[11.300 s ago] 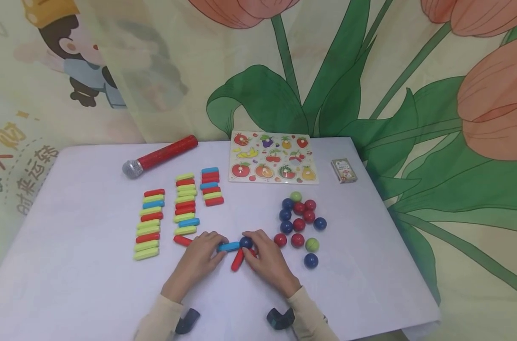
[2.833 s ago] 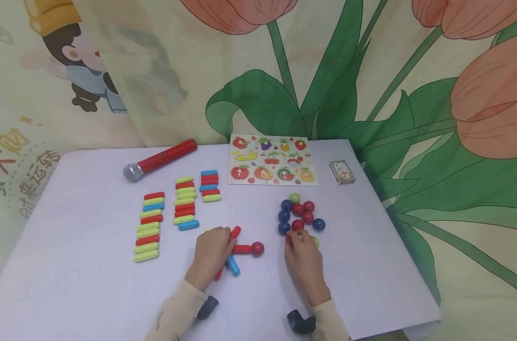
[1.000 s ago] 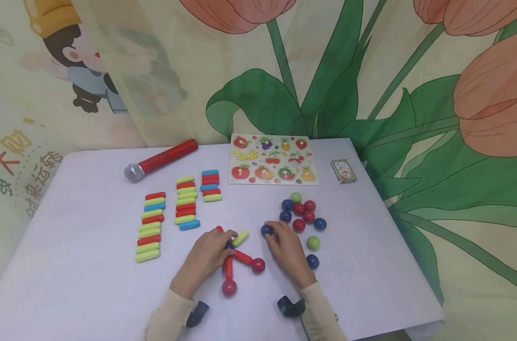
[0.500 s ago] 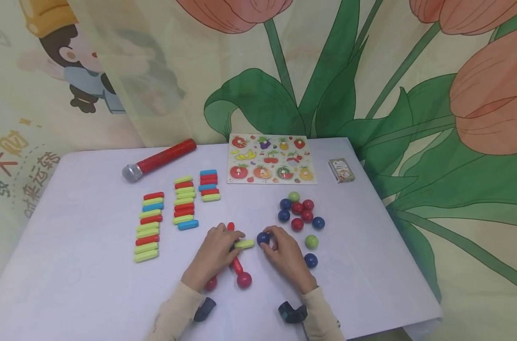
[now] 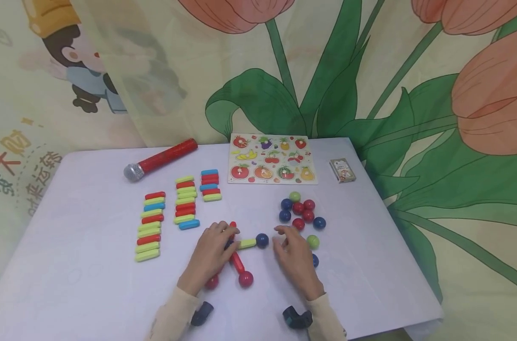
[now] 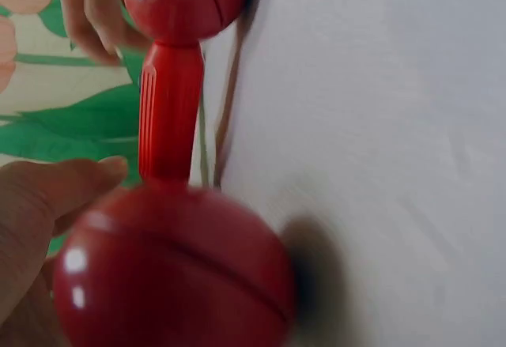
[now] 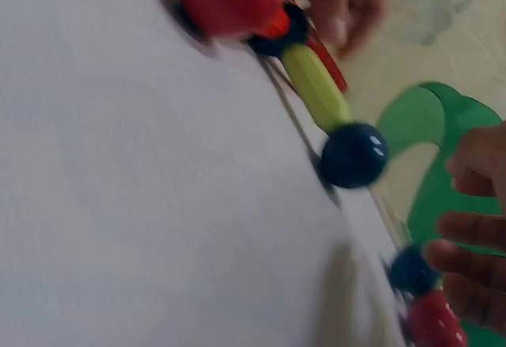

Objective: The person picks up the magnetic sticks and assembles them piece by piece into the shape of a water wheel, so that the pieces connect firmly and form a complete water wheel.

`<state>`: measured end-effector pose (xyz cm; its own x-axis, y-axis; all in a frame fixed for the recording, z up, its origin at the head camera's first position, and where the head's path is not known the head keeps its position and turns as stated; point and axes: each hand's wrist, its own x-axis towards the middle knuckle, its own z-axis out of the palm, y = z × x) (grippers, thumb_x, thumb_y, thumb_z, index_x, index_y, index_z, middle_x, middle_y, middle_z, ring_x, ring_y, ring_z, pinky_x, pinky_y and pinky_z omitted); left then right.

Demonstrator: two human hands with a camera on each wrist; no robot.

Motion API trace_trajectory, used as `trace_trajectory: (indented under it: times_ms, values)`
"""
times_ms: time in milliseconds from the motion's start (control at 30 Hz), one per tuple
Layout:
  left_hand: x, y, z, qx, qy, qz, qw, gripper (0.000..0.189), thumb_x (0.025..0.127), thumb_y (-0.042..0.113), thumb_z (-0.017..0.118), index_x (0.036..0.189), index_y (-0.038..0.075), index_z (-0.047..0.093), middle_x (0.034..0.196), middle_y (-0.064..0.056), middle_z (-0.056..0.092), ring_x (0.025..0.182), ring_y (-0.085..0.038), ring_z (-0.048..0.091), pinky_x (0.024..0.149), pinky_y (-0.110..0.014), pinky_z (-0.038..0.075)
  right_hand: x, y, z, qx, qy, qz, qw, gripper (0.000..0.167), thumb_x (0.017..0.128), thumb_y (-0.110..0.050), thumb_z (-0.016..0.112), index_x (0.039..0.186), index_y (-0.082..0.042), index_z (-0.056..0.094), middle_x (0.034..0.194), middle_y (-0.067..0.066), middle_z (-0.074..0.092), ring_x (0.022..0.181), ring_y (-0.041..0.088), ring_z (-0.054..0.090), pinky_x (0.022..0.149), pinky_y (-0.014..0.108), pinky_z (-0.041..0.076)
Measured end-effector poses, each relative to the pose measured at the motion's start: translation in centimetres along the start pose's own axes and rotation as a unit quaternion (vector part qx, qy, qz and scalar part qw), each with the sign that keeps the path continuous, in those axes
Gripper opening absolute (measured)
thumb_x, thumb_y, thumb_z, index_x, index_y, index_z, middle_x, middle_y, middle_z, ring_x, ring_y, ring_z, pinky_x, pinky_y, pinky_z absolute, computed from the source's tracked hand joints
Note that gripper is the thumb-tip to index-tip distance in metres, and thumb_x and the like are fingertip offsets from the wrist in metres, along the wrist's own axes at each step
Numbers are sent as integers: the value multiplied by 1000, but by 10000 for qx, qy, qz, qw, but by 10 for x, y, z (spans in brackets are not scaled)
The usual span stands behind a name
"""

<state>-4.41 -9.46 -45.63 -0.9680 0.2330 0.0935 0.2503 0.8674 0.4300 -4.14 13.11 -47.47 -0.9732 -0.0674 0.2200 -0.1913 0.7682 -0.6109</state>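
Note:
My left hand [image 5: 211, 255] grips the dark blue middle ball [image 7: 294, 32] of a ball-and-rod toy build; the fingers cover most of it in the head view. Red rods [image 5: 237, 262] and a yellow-green rod [image 5: 247, 243] spread out from that ball. A blue ball [image 5: 262, 240] sits on the yellow-green rod's outer end. Toward the near side, one red rod ends in a red ball [image 5: 245, 279], and another red ball [image 5: 212, 282] shows partly behind the left hand. To the right, my right hand [image 5: 297, 260] is apart from the blue ball, fingers loosely bent around nothing.
Loose balls, such as a green one [image 5: 312, 242], lie right of the hands. Rods, including a blue one [image 5: 189, 224], are lined up in three columns at left. Farther back are a red microphone [image 5: 166, 157], a fruit puzzle board [image 5: 272, 159] and a small box [image 5: 343, 170].
The blue ball the right hand pinched has come onto the yellow-green rod's end; the right hand has let go and drawn back to the right. My left hand keeps its hold, the build slightly turned.

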Motion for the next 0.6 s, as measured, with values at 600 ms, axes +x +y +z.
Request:
trace_trajectory:
  times_ms: [600]
  values:
    - [-10, -1, -10, 389, -117, -285, 9988, 49, 72, 37, 84, 109, 10, 69, 96, -5, 65, 89, -20, 57, 82, -38, 52, -5, 44, -40, -742, 198, 1253, 9891, 29, 87, -16, 68, 112, -3, 63, 106, 14, 62, 88, 25, 62, 76, 40, 54]
